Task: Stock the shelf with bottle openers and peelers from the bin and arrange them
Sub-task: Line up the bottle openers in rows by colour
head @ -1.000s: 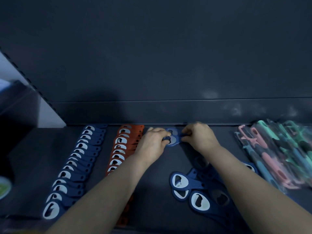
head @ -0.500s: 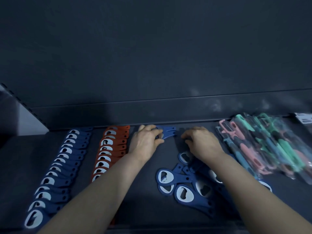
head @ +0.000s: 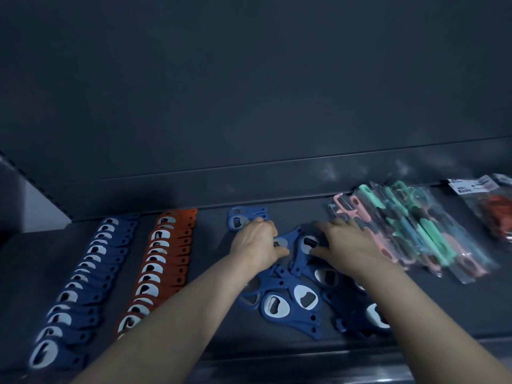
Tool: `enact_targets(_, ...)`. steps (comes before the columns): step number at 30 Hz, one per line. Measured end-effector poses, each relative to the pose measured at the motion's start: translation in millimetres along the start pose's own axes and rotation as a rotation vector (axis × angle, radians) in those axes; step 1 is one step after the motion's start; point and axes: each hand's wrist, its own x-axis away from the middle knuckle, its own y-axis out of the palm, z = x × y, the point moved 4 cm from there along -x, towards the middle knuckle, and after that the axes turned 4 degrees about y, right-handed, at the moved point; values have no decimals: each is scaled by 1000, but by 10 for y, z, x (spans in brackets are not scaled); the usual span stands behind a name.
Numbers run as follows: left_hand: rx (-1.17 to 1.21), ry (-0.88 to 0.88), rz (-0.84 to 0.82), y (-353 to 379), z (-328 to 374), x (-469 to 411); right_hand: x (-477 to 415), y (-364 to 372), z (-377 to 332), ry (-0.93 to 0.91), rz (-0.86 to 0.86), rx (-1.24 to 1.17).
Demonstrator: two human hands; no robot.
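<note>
I see a bare strip of dark shelf (head: pixel 210 275) left of the loose pile (head: pixel 291 303), then the orange row (head: pixel 163 261) and blue row (head: pixel 83 275). Glossy bagged peelers (head: pixel 415 231) crowd the pile's right. A lone opener (head: pixel 245 217) lies behind it. The openers are flat plastic with metal insets. At the pile's back edge, the left hand (head: pixel 256 245) curls round a blue opener (head: pixel 288 236) and the right hand (head: pixel 349 245) pinches a second opener (head: pixel 300 256).
</note>
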Motion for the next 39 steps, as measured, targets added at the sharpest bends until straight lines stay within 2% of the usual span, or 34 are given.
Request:
enact_targets(4, -5, -69, -37, -8, -14, -50, 13, -60, -30, 123, 133, 69)
enact_targets(8, 41, -83, 10, 11, -46, -48, 1, -30, -216, 84, 119, 42)
enact_targets(13, 167, -55, 75, -24, -274, 73, -131, 24, -147, 54, 49, -169)
enact_targets(19, 171, -29, 184, -151, -597, 133, -151, -18, -257, -89, 92, -136)
enact_targets(28, 375, -103, 296, -145, -807, 58, -301, -51, -655, -266, 67, -456)
enact_targets(33, 380, -153, 303, -186, -962, 169, -451, 29, -926, -346, -6, -402)
enact_targets(39, 262, -109, 295, -247, -1041, 325, -564, 135, -1127, -369, 34, -257)
